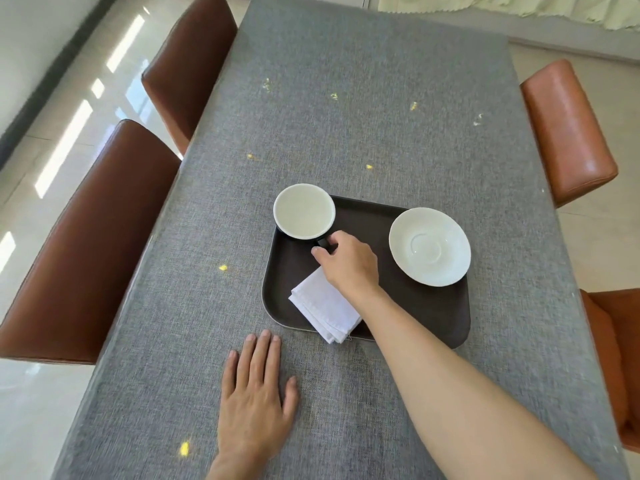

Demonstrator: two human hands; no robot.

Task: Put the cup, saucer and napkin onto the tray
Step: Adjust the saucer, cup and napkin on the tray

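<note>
The right hand pinches the dark handle of the cup, fingers closed on it. The cup (white inside, dark outside) sits just beyond the fingertips at the far left corner of the dark tray, its rim overhanging the tray's edge. To the right of this hand the white saucer rests on the tray's far right part. Under the wrist lies the folded white napkin, one corner poking over the tray's near edge. The left hand lies flat and open on the grey table, nearer the person, holding nothing.
</note>
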